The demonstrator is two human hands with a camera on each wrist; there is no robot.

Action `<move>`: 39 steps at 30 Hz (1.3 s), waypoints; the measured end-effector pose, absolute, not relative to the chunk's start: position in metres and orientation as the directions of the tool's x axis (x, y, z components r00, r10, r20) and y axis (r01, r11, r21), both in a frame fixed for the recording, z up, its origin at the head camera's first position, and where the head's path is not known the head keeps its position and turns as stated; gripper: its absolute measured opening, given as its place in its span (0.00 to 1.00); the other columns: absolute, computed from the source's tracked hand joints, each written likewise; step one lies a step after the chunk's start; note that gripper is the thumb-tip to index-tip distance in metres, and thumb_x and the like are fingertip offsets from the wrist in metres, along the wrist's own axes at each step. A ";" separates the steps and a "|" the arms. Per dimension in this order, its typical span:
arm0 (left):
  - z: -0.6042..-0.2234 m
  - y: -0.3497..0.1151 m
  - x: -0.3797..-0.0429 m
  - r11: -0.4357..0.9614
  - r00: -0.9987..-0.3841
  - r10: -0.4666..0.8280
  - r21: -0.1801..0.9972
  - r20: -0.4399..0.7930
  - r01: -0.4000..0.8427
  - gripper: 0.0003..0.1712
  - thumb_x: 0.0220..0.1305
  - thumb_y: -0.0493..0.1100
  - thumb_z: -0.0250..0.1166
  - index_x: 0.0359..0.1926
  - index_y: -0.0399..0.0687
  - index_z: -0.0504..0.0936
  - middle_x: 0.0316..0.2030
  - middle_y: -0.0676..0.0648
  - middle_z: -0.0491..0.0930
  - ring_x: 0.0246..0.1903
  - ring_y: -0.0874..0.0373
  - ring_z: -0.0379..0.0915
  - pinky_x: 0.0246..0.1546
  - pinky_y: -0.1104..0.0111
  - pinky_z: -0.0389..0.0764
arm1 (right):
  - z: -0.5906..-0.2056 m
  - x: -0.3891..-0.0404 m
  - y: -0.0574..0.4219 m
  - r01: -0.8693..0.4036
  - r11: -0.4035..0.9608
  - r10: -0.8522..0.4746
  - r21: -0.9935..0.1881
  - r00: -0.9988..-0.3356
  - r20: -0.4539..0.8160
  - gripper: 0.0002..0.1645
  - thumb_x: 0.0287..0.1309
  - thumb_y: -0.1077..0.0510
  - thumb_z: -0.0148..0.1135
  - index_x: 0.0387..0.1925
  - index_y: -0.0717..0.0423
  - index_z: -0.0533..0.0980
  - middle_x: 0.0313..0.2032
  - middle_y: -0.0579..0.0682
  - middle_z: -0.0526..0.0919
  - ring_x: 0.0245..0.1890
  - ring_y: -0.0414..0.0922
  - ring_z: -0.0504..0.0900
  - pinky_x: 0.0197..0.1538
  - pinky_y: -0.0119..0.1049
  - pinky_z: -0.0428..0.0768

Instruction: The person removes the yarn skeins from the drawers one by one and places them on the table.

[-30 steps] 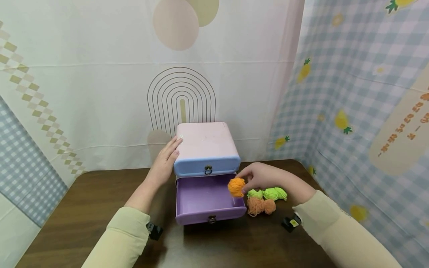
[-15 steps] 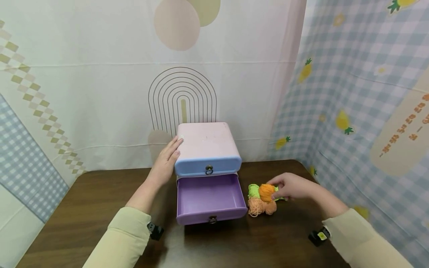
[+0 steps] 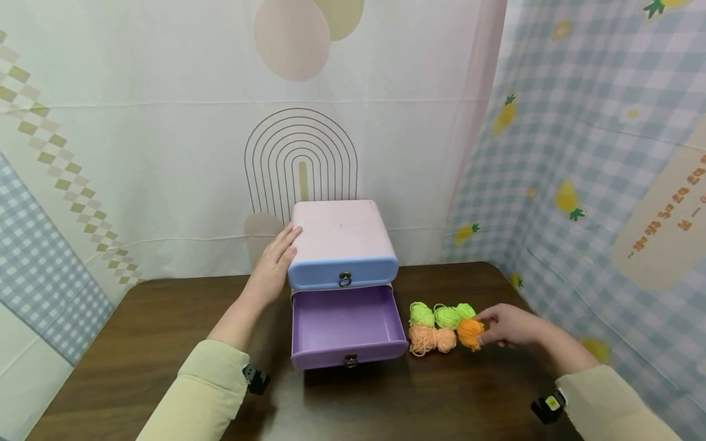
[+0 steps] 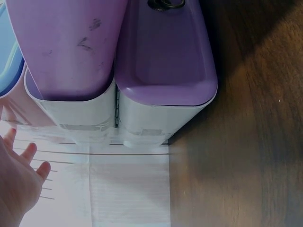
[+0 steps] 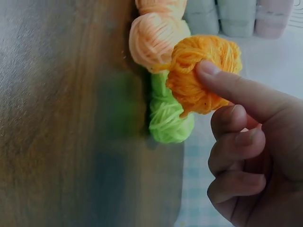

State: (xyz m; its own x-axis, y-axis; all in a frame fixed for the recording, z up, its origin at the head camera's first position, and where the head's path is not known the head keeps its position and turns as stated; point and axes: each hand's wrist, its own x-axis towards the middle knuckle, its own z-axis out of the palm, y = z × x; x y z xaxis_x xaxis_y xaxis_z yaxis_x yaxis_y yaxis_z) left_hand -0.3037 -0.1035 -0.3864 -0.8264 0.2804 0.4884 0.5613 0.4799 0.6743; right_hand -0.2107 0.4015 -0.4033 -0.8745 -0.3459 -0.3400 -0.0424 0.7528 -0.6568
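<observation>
There are two purple drawers (image 3: 380,352) and one blue drawer (image 3: 311,275), three in all; one orange yarn ball (image 3: 469,334); peach yarn (image 3: 422,340) and green yarn (image 3: 421,314) in unclear number; one left grip (image 3: 271,264), one right grip (image 3: 513,324).

I take the drawer cabinet (image 3: 339,229) as the reference unit; it stands directly on the supporting surface, a dark brown table (image 3: 146,334) with visible wood grain, whose rear edge runs behind the cabinet. To the right of the cabinet, my head view shows two bundles of green yarn (image 3: 449,316) lying side by side on the tabletop. Also right of the cabinet, two adjoining lumps of peach yarn (image 3: 432,339) lie on the same wood, just beside its pulled-out drawer (image 3: 347,318).
</observation>
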 end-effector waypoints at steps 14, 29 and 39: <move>-0.384 -0.101 -0.303 0.475 -0.831 0.287 0.683 0.476 0.555 0.28 0.79 0.53 0.41 0.75 0.57 0.63 0.77 0.52 0.50 0.75 0.45 0.44 0.70 0.42 0.47 | -0.422 -0.216 0.403 0.036 0.795 -0.268 -0.606 -0.875 -0.403 0.29 0.52 0.55 0.75 0.53 0.65 0.77 0.14 0.46 0.72 0.12 0.39 0.67 0.18 0.33 0.70; -0.386 -0.102 -0.305 0.476 -0.828 0.277 0.679 0.488 0.559 0.28 0.79 0.53 0.41 0.75 0.55 0.63 0.77 0.51 0.52 0.75 0.44 0.45 0.71 0.43 0.48 | -0.407 -0.215 0.411 -0.006 0.764 -0.282 -0.645 -0.902 -0.327 0.28 0.61 0.55 0.68 0.58 0.66 0.74 0.17 0.48 0.74 0.14 0.41 0.67 0.19 0.38 0.73; -0.387 -0.103 -0.306 0.463 -0.827 0.274 0.686 0.490 0.560 0.27 0.79 0.51 0.42 0.75 0.55 0.63 0.77 0.50 0.52 0.75 0.44 0.45 0.71 0.43 0.47 | -0.405 -0.201 0.385 -0.071 0.704 -0.381 -0.707 -0.877 -0.292 0.26 0.64 0.55 0.65 0.61 0.62 0.76 0.20 0.52 0.76 0.14 0.39 0.67 0.18 0.37 0.73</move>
State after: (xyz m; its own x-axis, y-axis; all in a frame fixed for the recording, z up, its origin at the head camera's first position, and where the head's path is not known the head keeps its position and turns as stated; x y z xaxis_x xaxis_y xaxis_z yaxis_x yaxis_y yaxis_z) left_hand -0.3056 -0.1028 -0.3873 -0.8272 0.2741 0.4904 0.5605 0.4633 0.6864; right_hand -0.2010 0.3848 -0.4046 -0.8770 -0.3813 -0.2924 -0.0706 0.7042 -0.7065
